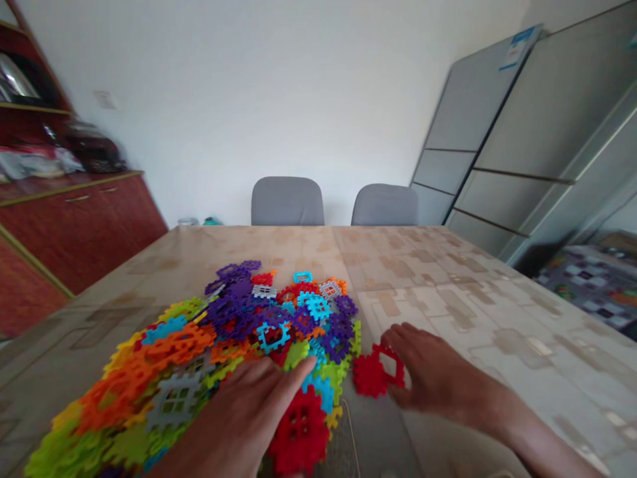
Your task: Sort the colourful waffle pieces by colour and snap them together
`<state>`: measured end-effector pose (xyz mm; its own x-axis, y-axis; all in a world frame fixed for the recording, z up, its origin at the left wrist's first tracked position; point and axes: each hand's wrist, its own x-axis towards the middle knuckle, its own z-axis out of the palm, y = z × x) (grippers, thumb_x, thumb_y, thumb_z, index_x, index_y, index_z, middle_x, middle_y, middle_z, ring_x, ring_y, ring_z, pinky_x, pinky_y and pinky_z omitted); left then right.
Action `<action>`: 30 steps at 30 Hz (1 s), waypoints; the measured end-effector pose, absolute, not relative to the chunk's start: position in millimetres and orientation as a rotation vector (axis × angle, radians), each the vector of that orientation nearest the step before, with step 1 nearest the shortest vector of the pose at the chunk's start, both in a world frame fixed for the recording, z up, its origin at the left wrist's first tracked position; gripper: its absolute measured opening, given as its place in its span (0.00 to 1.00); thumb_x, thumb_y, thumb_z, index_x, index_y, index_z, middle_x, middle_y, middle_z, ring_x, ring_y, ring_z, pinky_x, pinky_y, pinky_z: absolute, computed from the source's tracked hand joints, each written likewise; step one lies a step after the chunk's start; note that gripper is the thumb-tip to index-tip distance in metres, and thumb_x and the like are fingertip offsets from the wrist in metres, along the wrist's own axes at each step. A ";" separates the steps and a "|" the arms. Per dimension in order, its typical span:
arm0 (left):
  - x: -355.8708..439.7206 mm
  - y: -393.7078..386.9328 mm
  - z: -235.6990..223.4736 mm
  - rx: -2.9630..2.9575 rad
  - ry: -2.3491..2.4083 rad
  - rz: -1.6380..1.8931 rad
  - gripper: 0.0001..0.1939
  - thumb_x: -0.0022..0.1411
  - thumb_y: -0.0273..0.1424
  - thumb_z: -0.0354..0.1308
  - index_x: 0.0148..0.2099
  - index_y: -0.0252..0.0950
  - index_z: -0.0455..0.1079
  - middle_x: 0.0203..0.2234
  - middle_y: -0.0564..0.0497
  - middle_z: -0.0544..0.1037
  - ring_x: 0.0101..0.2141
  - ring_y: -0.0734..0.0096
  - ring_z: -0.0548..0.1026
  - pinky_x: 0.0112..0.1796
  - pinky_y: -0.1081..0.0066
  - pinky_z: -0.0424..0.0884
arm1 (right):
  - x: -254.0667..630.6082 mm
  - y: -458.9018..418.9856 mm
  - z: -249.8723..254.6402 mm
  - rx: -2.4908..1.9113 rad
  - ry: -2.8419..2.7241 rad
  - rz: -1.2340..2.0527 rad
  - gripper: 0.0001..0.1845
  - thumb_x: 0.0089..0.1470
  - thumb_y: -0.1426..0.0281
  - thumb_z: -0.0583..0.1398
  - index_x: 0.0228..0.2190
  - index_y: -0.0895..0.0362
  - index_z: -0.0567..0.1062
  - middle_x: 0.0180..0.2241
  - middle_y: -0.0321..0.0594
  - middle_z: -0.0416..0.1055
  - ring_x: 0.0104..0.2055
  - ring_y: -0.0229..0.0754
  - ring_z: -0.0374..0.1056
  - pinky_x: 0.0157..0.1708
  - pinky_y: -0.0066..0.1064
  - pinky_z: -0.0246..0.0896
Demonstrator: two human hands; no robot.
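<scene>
At the far left stands a reddish wooden cabinet point(94, 219), well apart from the tabletop's near work. A broad heap of toothed plastic building pieces point(223, 348) spreads over the left and middle of the patterned tabletop point(497, 352): lime-green pieces point(79, 448) at the near left corner, orange pieces point(169, 348) beyond them, a grey window piece point(164, 418) lying on top, and purple pieces point(233, 292) banked at the far side. The heap looks loose and overlapping, so a forearm dragged across it could push pieces toward the near edge.

The left hand point(249, 401) is over the near middle of the heap, its thumb stretched away from the fingers; the fingertips are foreshortened, so I cannot tell whether they grip anything. A light-blue frame piece point(273, 348) lies just beyond it, and a large red window piece point(298, 453) just to its right. Pressing down there could make stacked pieces slide.

Right of the heap, the right hand point(428, 365) pinches a red frame piece point(395, 380) by its right side between thumb and fingers. A solid red square piece point(368, 376) adjoins the frame's left side and seems joined to it, though the teeth are too small to check. If they are only partly meshed, a twist could separate them; teeth forced out of line could bend.
</scene>
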<state>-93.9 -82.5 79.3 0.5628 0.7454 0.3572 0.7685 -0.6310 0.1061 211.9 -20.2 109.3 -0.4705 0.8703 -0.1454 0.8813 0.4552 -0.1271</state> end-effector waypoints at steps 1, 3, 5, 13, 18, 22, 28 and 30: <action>-90.3 -69.5 87.4 -2.710 -1.390 -0.543 0.49 0.53 0.37 0.68 0.72 0.44 0.49 0.53 0.46 0.79 0.50 0.50 0.78 0.50 0.58 0.73 | 217.4 -5.1 112.5 1.627 2.572 -0.268 0.19 0.51 0.68 0.64 0.46 0.62 0.77 0.48 0.55 0.75 0.51 0.57 0.70 0.51 0.46 0.65; -80.3 -37.5 102.0 -2.711 -1.541 -0.474 0.44 0.52 0.35 0.68 0.69 0.41 0.58 0.57 0.43 0.77 0.55 0.47 0.74 0.54 0.55 0.71 | 227.8 29.3 116.8 1.718 2.493 -0.238 0.19 0.53 0.67 0.65 0.45 0.63 0.76 0.48 0.55 0.74 0.51 0.57 0.70 0.49 0.45 0.66; -67.8 -0.2 112.4 -2.770 -1.647 -0.433 0.43 0.54 0.35 0.67 0.70 0.38 0.58 0.61 0.42 0.72 0.59 0.49 0.71 0.58 0.57 0.67 | 238.0 66.2 116.6 1.806 2.428 -0.216 0.18 0.56 0.66 0.66 0.46 0.63 0.75 0.48 0.54 0.74 0.52 0.55 0.70 0.51 0.45 0.66; -7.3 137.1 109.1 -2.779 -1.676 -0.317 0.24 0.70 0.40 0.62 0.63 0.36 0.66 0.54 0.42 0.75 0.49 0.54 0.77 0.50 0.50 0.74 | 266.2 181.4 88.3 2.132 2.185 -0.281 0.17 0.66 0.63 0.62 0.52 0.57 0.74 0.52 0.45 0.73 0.48 0.48 0.73 0.47 0.45 0.72; 43.6 191.0 96.2 -2.759 -1.713 -0.265 0.19 0.71 0.37 0.61 0.60 0.36 0.68 0.54 0.43 0.74 0.49 0.55 0.76 0.48 0.52 0.76 | 262.6 214.0 67.1 2.268 2.131 -0.331 0.18 0.66 0.63 0.62 0.53 0.57 0.73 0.53 0.46 0.72 0.50 0.49 0.72 0.48 0.47 0.72; 72.2 215.9 82.2 -2.735 -1.741 -0.232 0.19 0.71 0.37 0.61 0.60 0.36 0.68 0.54 0.43 0.74 0.49 0.55 0.77 0.47 0.52 0.76 | 268.6 223.7 54.5 2.288 2.157 -0.381 0.19 0.65 0.62 0.62 0.54 0.57 0.73 0.54 0.46 0.71 0.51 0.50 0.72 0.49 0.48 0.71; 86.4 227.7 61.8 -2.721 -1.739 -0.202 0.19 0.71 0.37 0.61 0.60 0.36 0.68 0.55 0.43 0.73 0.50 0.55 0.76 0.48 0.51 0.75 | 302.1 223.2 55.9 2.140 2.318 -0.561 0.19 0.66 0.63 0.62 0.54 0.57 0.72 0.53 0.46 0.72 0.49 0.49 0.73 0.47 0.46 0.72; 89.8 228.1 58.6 -2.716 -1.732 -0.203 0.19 0.71 0.37 0.61 0.60 0.36 0.68 0.55 0.43 0.73 0.50 0.55 0.76 0.49 0.51 0.75 | 307.2 222.8 56.2 2.101 2.361 -0.593 0.19 0.66 0.63 0.62 0.55 0.57 0.72 0.53 0.46 0.72 0.49 0.49 0.73 0.47 0.46 0.73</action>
